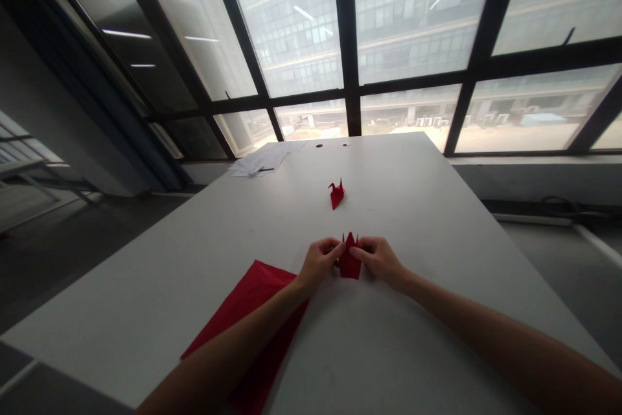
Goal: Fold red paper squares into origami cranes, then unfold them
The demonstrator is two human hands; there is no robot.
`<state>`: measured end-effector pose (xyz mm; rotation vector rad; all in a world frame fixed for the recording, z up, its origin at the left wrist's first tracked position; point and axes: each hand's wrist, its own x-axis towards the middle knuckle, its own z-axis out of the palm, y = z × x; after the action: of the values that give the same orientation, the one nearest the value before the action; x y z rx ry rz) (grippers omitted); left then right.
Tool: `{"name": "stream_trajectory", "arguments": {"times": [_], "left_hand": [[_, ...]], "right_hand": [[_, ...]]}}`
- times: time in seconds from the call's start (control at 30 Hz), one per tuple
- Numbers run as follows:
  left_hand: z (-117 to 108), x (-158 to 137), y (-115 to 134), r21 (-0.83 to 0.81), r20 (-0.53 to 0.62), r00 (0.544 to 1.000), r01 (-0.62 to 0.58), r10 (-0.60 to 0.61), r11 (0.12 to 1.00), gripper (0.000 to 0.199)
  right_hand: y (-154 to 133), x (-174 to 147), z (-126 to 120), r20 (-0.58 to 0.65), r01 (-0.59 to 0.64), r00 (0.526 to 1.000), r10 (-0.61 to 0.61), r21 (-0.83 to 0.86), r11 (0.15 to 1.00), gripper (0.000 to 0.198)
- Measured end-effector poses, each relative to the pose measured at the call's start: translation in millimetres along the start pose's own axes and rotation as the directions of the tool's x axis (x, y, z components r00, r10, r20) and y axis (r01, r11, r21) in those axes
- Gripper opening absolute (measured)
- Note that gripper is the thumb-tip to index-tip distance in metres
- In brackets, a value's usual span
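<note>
Between my hands is a small red folded paper crane [350,265], with a pointed peak in the middle and a thin spike at either side. My left hand [321,259] pinches its left edge, the thumb lying on the front. On the opposite edge my right hand [380,256] grips it with the thumb and bent fingers. Beyond the hands, a finished-looking red paper crane [337,196] stands on the white table [408,208]. Under my left forearm lie large red paper sheets [247,298], partly covered by the arm.
Loose white papers [262,159] with a dark pen [267,169] on them lie at the far left of the table. Two small round holes show near its far edge. Behind it rise tall dark-framed windows [353,107], with a dark curtain [97,78] to the left.
</note>
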<state>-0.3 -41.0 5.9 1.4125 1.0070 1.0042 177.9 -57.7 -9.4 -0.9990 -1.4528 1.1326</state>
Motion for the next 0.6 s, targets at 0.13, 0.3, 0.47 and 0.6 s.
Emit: {"name": "stream_trajectory", "arguments": {"times": [0.13,0.3,0.47,0.6], "left_hand": [[0.5,-0.9,-0.7,0.02,-0.02,0.999,-0.027,0.027,0.999,0.039],[-2.5,0.5,-0.8,0.024,0.04,0.998,-0.047,0.046,0.999,0.038],[-5.8,3.2,-1.3,0.061,0.037,0.998,-0.049,0.047,0.997,0.036],[-4.9,1.5,-0.7,0.083,0.011,0.997,-0.072,0.072,0.994,0.032]], "right_hand": [[-0.9,0.7,0.2,0.039,0.004,0.999,-0.004,-0.007,1.0,0.028],[-3.6,-0.8,-0.9,0.055,-0.034,0.998,0.033,0.017,0.999,0.028],[-5.4,-2.9,-2.3,0.1,-0.052,0.994,0.05,0.019,0.998,0.026],[-4.5,-2.7,-1.9,0.098,-0.055,0.994,0.056,-0.008,0.998,0.027]]}}
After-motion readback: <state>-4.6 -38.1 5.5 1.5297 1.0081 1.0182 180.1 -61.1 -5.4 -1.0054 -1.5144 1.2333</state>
